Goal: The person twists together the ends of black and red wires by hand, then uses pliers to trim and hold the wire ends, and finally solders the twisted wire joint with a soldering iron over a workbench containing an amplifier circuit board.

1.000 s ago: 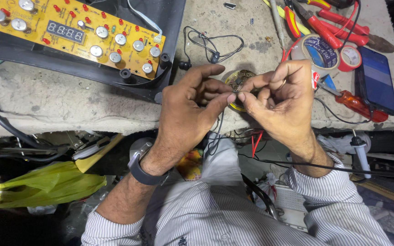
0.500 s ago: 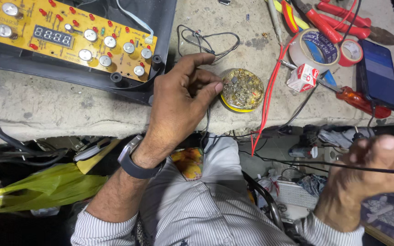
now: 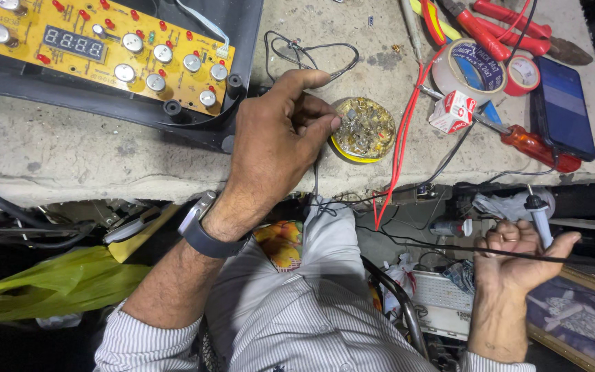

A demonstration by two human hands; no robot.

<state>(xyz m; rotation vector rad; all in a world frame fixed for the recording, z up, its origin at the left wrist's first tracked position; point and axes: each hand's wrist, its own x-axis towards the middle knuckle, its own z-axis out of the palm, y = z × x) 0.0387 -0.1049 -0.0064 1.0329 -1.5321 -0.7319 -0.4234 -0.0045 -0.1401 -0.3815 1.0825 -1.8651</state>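
Observation:
My left hand [image 3: 280,131] rests on the bench edge with thumb and fingers pinched on a thin dark wire [image 3: 315,180] that hangs down from it. The fingertips sit right beside a round yellow tin [image 3: 363,127] full of crusted flux and solder bits. Below the bench edge at the right, my right hand [image 3: 514,255] is closed around the handle of a soldering iron [image 3: 538,213], which points upward. A black cord [image 3: 435,244] runs across to that hand. A dark watch is on my left wrist.
A yellow circuit board [image 3: 105,48] with round buttons and a digit display lies in a black housing [image 3: 242,27] at back left. Red wires [image 3: 401,138], tape rolls [image 3: 476,65], a phone [image 3: 562,110], an orange-handled screwdriver [image 3: 535,148] and red-handled pliers [image 3: 497,21] crowd the right. A green bag [image 3: 56,282] hangs lower left.
My right hand has left the tin, swung down to the right below the bench edge, and now grips the soldering iron. My left hand has stayed by the tin.

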